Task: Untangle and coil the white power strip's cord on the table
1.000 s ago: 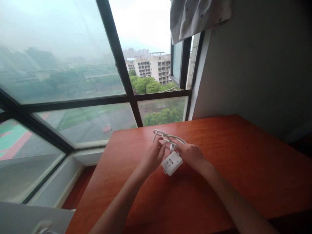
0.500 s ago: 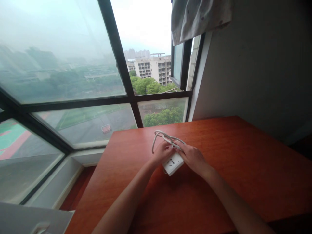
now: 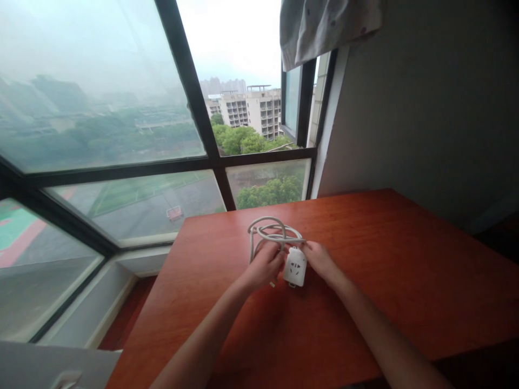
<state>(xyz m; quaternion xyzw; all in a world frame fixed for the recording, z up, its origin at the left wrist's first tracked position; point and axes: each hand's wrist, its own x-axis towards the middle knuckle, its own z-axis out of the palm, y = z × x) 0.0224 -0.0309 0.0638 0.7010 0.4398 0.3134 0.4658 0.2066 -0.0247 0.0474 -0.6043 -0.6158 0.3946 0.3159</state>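
Note:
A small white socket block (image 3: 295,266) lies on the reddish-brown wooden table (image 3: 385,254), with its white cord (image 3: 270,231) coiled in loops just behind it. My left hand (image 3: 263,266) is closed around the cord at the block's left side. My right hand (image 3: 320,259) rests against the block's right side, fingers curled onto its upper edge where the cord leaves it. Both forearms reach in from the bottom of the view.
A large window with black frames (image 3: 190,108) fills the left and far side, right behind the table's far edge. A grey wall (image 3: 425,108) borders the table on the right. A light curtain (image 3: 324,27) hangs at the top. A white object (image 3: 65,378) sits at the bottom left.
The socket block has turned from lying slanted to nearly upright on the table. The cord loops have shifted slightly left, and my left hand has closed on the cord.

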